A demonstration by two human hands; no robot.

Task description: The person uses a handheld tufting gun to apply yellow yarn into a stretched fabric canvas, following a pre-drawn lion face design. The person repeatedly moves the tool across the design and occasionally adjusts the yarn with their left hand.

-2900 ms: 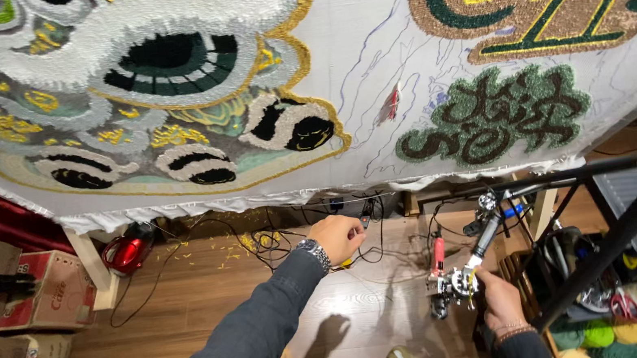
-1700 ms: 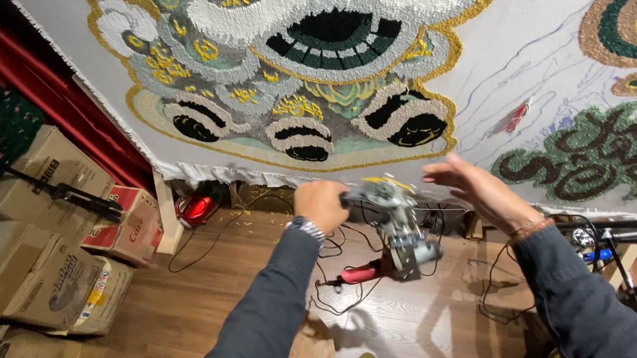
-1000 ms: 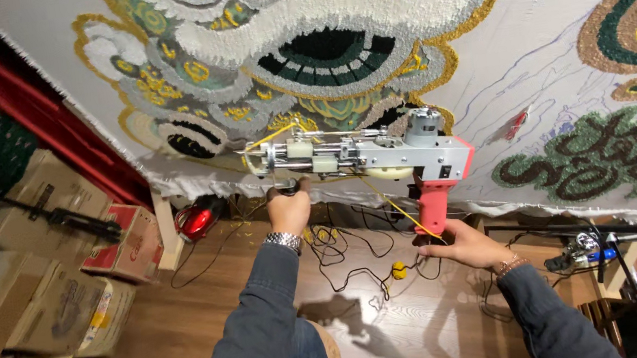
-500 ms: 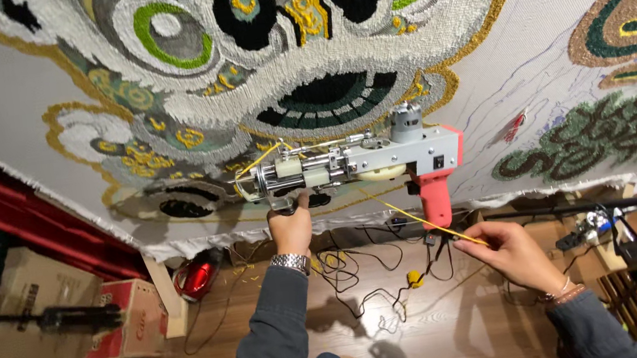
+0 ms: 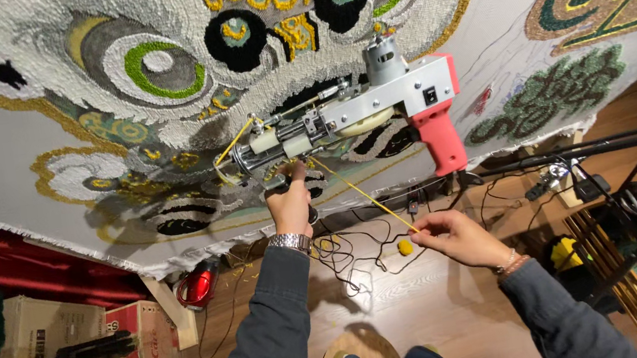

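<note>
Head view: left hand [image 5: 290, 203] grips the tufting gun [image 5: 343, 114] from below; right hand [image 5: 458, 238] pinches yellow yarn [image 5: 362, 196].

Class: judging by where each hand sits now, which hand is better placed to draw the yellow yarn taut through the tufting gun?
Probably the right hand: it already pinches the yellow yarn running down from the tufting gun. The left hand is busy gripping the gun's underside.
</note>
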